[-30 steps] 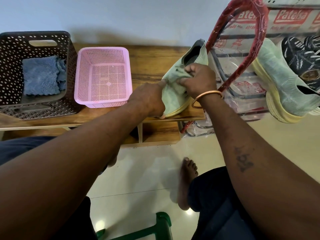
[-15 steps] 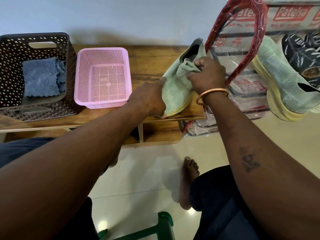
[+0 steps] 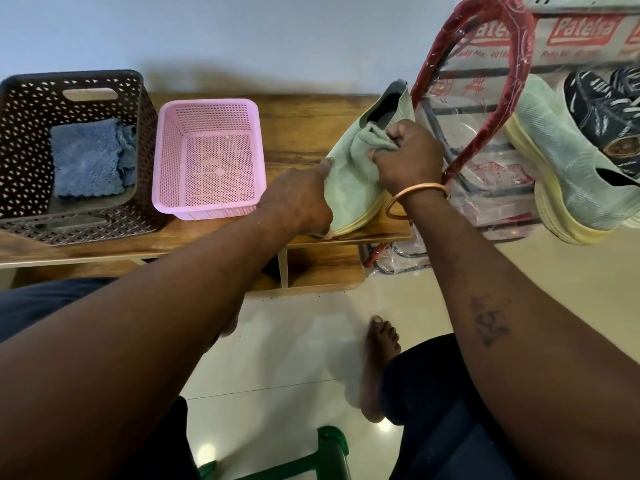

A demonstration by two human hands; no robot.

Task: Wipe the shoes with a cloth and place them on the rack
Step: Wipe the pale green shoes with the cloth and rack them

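1. Currently the wiping step is in hand: a pale green shoe (image 3: 349,188) is propped on the wooden surface (image 3: 298,126), toe toward the person and heel raised against the red frame of the rack (image 3: 519,60).
2. The toe end of that shoe is gripped by the left hand (image 3: 298,202), so the shoe is steadied at a tilt.
3. A green cloth (image 3: 372,140) is bunched in the closed right hand (image 3: 408,157) and pressed on the upper, just below the shoe's opening.
4. The hands are kept close together, each clamped on its own thing.
5. A second pale green shoe (image 3: 561,161) is already lodged on the rack (still wrapped in clear plastic), beside a dark patterned shoe (image 3: 602,112).
6. Further left, a pink basket (image 3: 166,161) and a brown basket (image 3: 24,140) holding a blue cloth (image 3: 86,157) are set on the same surface.
7. The task is judged to be well along, with this shoe apparently the last to be cleaned.
8. Next, the heel and sole edge would need a pass; the shoe would then be lifted to the right and set beside its pair, clear of the red frame.
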